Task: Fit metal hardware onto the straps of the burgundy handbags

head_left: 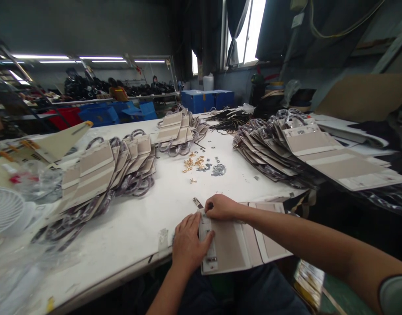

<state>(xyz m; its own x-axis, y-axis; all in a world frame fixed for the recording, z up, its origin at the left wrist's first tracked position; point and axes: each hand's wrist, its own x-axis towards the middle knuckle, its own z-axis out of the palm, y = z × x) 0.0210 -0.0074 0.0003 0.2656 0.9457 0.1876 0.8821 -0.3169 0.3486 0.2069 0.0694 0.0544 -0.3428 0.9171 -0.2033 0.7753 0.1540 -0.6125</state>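
A folded-out beige bag panel (228, 247) with pale strips lies over the table's front edge. My left hand (189, 243) rests flat along its left side, fingers stretched out and thumb spread over the pale strip. At the panel's upper left corner, my right hand (220, 207) has its fingers bent and pinched together; whatever is between them is hidden. A small metal clasp piece (211, 259) shows at the panel's lower left corner. Just beyond the right fingertips, a small metal-ended tab (197, 203) lies on the table.
Gold hardware pieces (194, 163) and small grey metal plates (218, 169) are scattered mid-table (168, 192). Stacked beige panels with wrapped handles stand at left (96, 170), centre back (176, 129) and right (269, 148). Black straps (230, 119) lie behind. A white fan (7, 210) is far left.
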